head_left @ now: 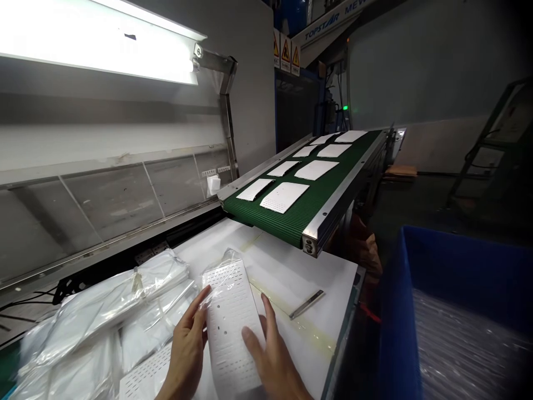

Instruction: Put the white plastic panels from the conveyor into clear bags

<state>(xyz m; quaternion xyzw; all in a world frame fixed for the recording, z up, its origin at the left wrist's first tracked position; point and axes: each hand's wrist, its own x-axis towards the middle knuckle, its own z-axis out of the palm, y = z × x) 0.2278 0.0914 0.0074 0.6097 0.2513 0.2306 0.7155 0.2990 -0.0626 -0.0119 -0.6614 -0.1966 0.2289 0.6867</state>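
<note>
A white perforated plastic plate (230, 322) lies partly inside a clear plastic bag on the white table (291, 266). My left hand (188, 347) grips its left edge, fingers curled round the plate and bag. My right hand (272, 355) presses on the plate's right side, thumb on top and fingers along the edge. Another perforated plate (145, 378) lies beneath, at the lower left.
A pile of clear bags (104, 311) covers the table's left. A green conveyor belt (316, 194) carries several white plates (284, 196) toward me. A metal blade (307, 304) lies to the right on the table. A blue bin (453, 311) with clear liner stands at right.
</note>
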